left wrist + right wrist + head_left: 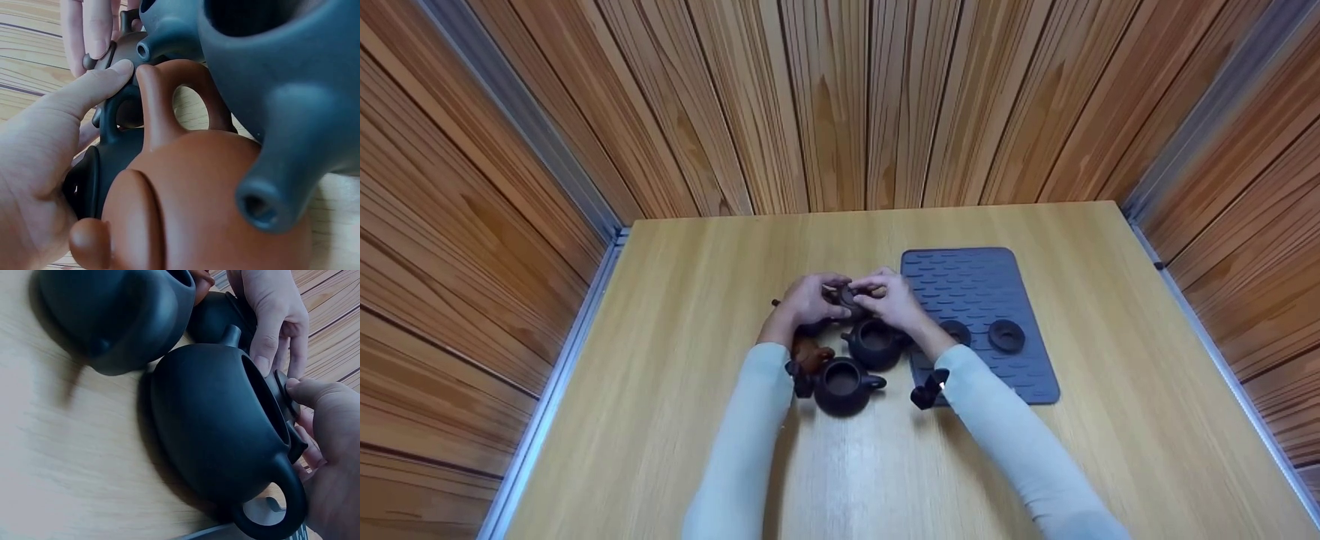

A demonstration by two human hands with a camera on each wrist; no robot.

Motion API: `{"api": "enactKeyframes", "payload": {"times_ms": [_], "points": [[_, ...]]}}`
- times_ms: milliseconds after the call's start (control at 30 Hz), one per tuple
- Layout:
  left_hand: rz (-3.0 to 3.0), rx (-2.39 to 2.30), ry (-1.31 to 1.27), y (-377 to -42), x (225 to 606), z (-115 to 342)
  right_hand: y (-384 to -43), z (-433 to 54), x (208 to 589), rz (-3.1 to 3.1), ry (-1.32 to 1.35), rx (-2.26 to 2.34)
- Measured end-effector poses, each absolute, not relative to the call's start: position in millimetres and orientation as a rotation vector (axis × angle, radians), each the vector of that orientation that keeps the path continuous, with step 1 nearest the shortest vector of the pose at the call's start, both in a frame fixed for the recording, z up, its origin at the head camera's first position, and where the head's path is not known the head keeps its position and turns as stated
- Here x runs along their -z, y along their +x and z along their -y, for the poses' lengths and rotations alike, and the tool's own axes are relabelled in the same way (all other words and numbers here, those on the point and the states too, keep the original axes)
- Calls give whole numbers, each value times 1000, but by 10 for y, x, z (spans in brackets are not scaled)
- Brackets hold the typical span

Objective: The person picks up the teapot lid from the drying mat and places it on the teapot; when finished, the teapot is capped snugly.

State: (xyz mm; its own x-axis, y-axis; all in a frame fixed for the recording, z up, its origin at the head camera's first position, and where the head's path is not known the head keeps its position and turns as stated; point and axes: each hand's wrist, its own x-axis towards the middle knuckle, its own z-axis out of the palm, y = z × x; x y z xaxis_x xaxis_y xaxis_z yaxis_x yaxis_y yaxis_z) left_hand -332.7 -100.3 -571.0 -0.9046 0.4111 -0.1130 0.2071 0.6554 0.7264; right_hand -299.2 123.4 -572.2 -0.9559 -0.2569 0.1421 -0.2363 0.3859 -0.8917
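Note:
Both hands hold a small dark brown teapot (pixel 135 48) beyond the other pots. My left hand (pixel 811 298) has its thumb against the pot's body in the left wrist view. My right hand (pixel 889 300) has its thumb at the lid (pixel 288 396), which appears seated on the pot. A lidless black teapot (pixel 219 416) stands just in front of the hands and partly hides their grip. Under my left wrist are an orange-brown teapot (pixel 208 185) with its lid on and a black lidded teapot (pixel 121 157). Nearest to me sits another lidless black teapot (pixel 841 386).
A grey textured mat (pixel 960 281) lies on the right of the wooden table (pixel 697 300). On it are two dark round pieces, one partly behind my right forearm and one ring-like piece (pixel 1006 336) farther right. Wooden plank walls (pixel 840 105) enclose the table.

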Motion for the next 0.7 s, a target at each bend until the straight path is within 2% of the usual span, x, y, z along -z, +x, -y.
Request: {"api": "enactKeyframes", "payload": {"times_ms": [67, 200, 267, 433, 667, 700], "points": [[-2616, -1098, 515, -3394, 5829, 1027, -2994, -1234, 5730, -2602, -468, 1665], [-2610, -1099, 485, -3321, 5743, 1006, -2984, -1232, 5731, -2584, -448, 1672], [-2605, -1083, 438, -3188, 5548, 961, -2974, -1233, 5729, -2569, -439, 1681], [-2634, -1064, 418, -3110, 5502, 930, -2955, -1233, 5726, -2547, -438, 1695], [-2594, -1091, 457, -3180, 5539, 970, -2985, -1259, 5706, -2557, -467, 1629], [-2593, -1102, 490, -3260, 5653, 996, -2990, -1264, 5700, -2555, -474, 1619]]}}
